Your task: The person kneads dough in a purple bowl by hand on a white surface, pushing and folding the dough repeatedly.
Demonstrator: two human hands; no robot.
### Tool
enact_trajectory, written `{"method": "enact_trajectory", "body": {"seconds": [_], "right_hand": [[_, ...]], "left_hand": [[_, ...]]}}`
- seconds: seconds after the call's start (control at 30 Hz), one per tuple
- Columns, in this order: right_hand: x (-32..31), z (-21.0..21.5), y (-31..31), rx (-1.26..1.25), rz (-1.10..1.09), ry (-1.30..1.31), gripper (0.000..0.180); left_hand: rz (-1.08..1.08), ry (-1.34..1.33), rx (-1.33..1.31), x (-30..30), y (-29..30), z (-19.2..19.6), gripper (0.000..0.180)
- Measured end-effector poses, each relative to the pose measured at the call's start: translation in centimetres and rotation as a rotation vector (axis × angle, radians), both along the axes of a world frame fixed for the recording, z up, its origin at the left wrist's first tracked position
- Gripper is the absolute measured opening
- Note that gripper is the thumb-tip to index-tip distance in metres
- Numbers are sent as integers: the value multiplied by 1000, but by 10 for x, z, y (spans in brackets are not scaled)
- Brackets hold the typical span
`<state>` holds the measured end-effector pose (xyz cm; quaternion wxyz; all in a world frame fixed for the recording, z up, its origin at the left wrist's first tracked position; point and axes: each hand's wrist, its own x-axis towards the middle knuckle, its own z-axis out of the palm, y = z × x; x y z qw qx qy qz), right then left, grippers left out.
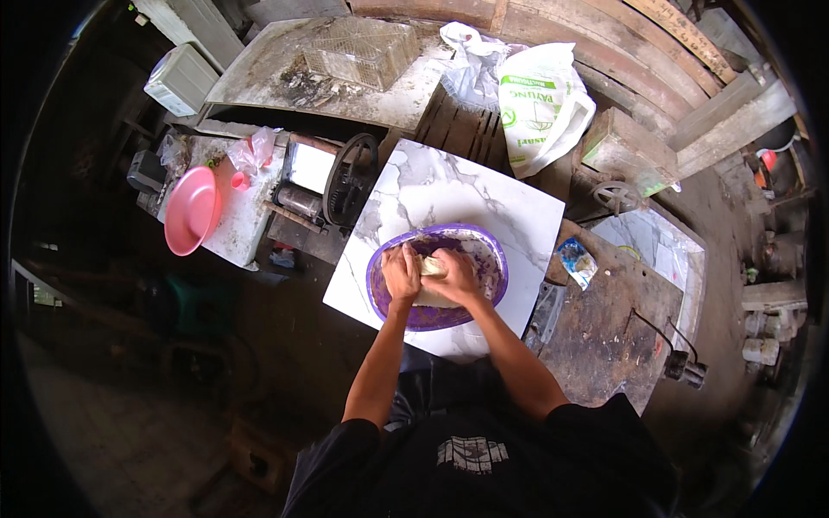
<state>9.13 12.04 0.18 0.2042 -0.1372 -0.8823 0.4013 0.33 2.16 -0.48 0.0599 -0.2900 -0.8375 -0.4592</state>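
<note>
Green lettering (526, 95) stands on the white sack (546, 116).

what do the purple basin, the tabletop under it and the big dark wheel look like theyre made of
Purple basin: probably plastic, with an evenly coloured, smooth rim.
Tabletop: white with grey veins, smooth-looking; stone, tile or printed laminate, can't tell which.
Dark wheel: likely metal, dull and dark, judging by its heavy spoked shape.
</note>
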Motion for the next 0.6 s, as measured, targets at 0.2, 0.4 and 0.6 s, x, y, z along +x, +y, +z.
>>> {"method": "enact_trajectory", "body": {"seconds": [0.2, 0.4, 0.6], "right_hand": [[2, -13, -3, -241, -101, 50, 30], [-8, -17, -12, -394, -381, -57, 30], [6, 8, 15, -979, -560, 220, 22]], "left_hand": [[-103, 48, -13, -8, 3, -5, 34], [-81, 37, -81, -2, 1, -5, 30], [-109, 34, -54, 11, -2, -1, 25]]}}
